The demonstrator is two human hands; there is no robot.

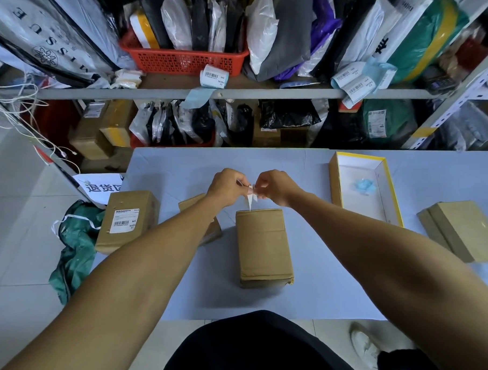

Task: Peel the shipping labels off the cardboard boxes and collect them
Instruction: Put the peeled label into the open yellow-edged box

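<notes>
Dark clothing (253, 349) of the person fills the bottom edge, nearest the camera, with both bare forearms reaching out over the pale table (325, 287). At the far left, a green bag (75, 248) lies on the floor beside the table. Next to it, a cardboard box (127, 220) sits on the table's left edge with a white shipping label (123, 221) on its top face. A smaller box (208, 220) is partly hidden under the left forearm. The left hand (226, 187) and right hand (275, 187) meet above the table, fingertips pressed together, both pinching a crumpled white label (251, 197) whose pointed end hangs down to the far edge of the center box (263, 248). That box lies bare on top. Further right, an open yellow-rimmed tray (335, 181) holds a small blue wad (364, 186). At the far right edge rests a flat cardboard box (465, 231).
</notes>
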